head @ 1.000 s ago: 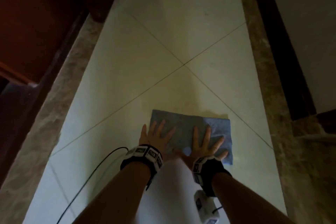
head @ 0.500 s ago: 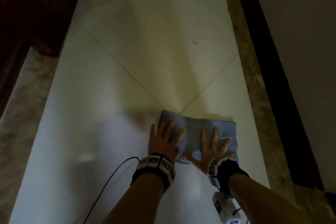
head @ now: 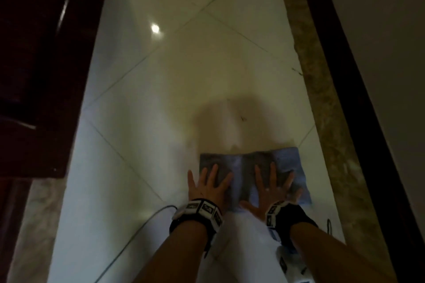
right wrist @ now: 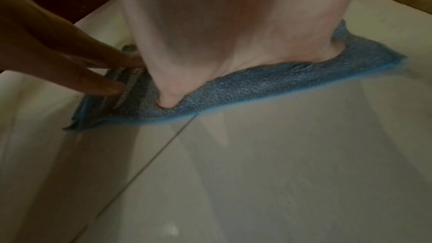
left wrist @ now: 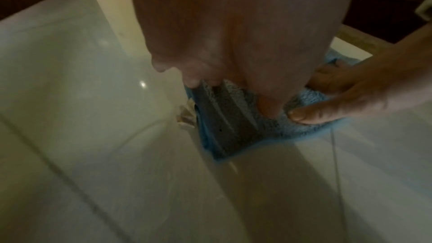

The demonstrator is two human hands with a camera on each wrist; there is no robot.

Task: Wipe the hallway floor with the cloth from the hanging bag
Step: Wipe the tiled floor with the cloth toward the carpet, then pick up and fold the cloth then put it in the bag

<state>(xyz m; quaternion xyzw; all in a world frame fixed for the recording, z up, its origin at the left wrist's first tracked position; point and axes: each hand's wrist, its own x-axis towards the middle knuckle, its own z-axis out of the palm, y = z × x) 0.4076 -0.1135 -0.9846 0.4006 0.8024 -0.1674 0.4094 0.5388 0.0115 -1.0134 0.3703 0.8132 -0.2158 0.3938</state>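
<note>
A blue terry cloth (head: 243,167) lies flat on the pale hallway floor tiles (head: 161,103). My left hand (head: 208,187) presses its left part with fingers spread and straight. On the cloth's right part my right hand (head: 272,187) lies flat, fingers spread too. The left wrist view shows the cloth (left wrist: 233,128) under my left palm (left wrist: 233,43), with the right hand's thumb (left wrist: 308,115) resting on it. In the right wrist view the cloth (right wrist: 268,84) stretches under my right hand (right wrist: 233,43), and the left hand's fingers (right wrist: 105,86) touch its far edge.
A dark wooden door and frame (head: 41,76) line the left side. Along the right run a marbled stone border (head: 322,99), a dark skirting strip (head: 358,99) and a wall. A thin cable (head: 138,230) trails on the floor behind my left wrist. A small dark speck (head: 243,118) lies ahead of the cloth.
Both hands have pushed the cloth forward along the hallway, past the tile cross joint. The end border of the tiled strip has come into view ahead.
</note>
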